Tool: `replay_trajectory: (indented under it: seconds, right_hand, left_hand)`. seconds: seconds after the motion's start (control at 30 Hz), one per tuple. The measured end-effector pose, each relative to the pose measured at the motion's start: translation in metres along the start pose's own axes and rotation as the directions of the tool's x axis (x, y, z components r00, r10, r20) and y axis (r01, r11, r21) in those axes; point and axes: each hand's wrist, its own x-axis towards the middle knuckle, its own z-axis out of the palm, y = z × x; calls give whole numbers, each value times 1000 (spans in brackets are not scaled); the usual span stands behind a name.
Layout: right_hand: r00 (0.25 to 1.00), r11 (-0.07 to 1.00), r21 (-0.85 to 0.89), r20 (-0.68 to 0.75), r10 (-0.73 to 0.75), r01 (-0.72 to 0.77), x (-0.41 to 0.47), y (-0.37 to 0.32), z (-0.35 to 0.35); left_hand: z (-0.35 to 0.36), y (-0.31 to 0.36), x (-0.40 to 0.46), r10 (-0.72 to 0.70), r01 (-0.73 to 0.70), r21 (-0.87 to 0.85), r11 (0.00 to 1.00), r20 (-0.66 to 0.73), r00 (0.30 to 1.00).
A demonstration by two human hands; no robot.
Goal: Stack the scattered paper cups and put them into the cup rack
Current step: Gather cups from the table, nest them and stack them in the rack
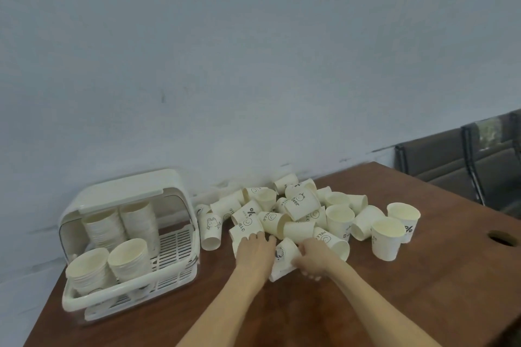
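Observation:
Several white paper cups (pixel 298 205) lie in a heap on the brown table, most on their sides, a few upright at the right (pixel 387 238). The white cup rack (pixel 174 265) stands at the left with its lid raised and several cup stacks (pixel 128 258) inside. My left hand (pixel 253 249) lies over a cup at the near left edge of the heap, fingers curved onto it. My right hand (pixel 311 259) grips a cup lying on its side (pixel 283 259) between the two hands.
The table (pixel 394 304) runs along a pale wall. A round cable hole (pixel 504 237) sits near its right edge. Dark chairs (pixel 456 166) stand behind the far right corner. Bare wood lies in front of the heap and the rack.

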Motion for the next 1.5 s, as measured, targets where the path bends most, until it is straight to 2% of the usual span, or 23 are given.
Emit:
replay_trajectory:
  seconds: [0.1,0.3,0.5,0.67,0.93,1.17,1.5]
  right_hand:
    - [999,998,58,43,-14,11,-6,4,-1]
    - [998,996,51,-10,-69,69,-14,3,-3]
    - [987,982,-142,-83,-138,126,-23,-4,-10]
    - [975,953,-264,-127,-185,146,-29,-17,-12]
    - [960,930,-329,-164,-226,163,-34,-54,-3]
    - [934,902,-365,-178,-309,229,-41,-94,13]
    - [891,867,-355,-160,-425,350,-45,-149,44]
  left_hand:
    - [1,2,4,-2,2,81,997,7,1000]
    - [-2,-4,4,-9,10,195,981,-5,1000]
    - [0,-23,0,-21,13,259,966,29,999]
    - [-2,-36,-12,-32,34,213,977,-14,999]
    - [-20,-52,-44,-29,48,100,994,-176,984]
    - [-31,-84,-77,-146,144,-26,989,-299,943]
    - [-31,-146,-113,-290,273,-99,957,-371,882]
